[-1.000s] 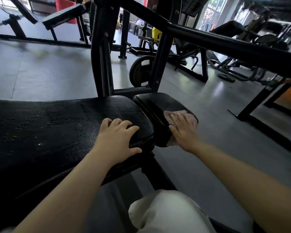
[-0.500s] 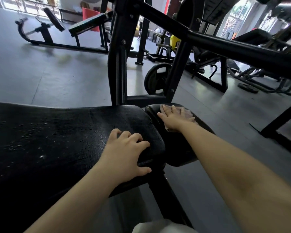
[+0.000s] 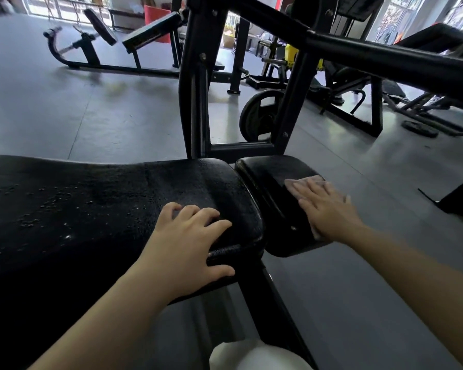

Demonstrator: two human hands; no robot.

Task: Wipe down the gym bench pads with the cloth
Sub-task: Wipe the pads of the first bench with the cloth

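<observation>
Nearest: a pale trouser knee point(image 3: 254, 353) at the lower edge, beside the black frame post point(image 3: 267, 303) that carries the bench. Next, the left hand point(image 3: 187, 244), fingers point(image 3: 198, 213) curled over the front edge of the long back pad point(image 3: 91, 204), thumb against its side, gripping the pad itself and steadying it; this hand sits at the same corner as half a second ago. The pad's surface carries scattered droplets toward the left, so it reads as sprayed but likely not yet wiped. Next, right of a narrow gap, the small seat pad point(image 3: 270, 177). On its right half lies the pale cloth point(image 3: 302, 182), pressed flat under the right hand point(image 3: 329, 209), fingers straight and together, holding nothing by curl. Change noted: half a second ago hand and cloth lay at the far end of this pad; now they sit nearer along its right edge, indicating a return stroke. Judgement: seat pad wiping is under way, the long pad remains. Beyond: the black upright frame point(image 3: 198, 89), a weight plate point(image 3: 259, 116), grey floor point(image 3: 64, 102), further benches and machines at the back.
</observation>
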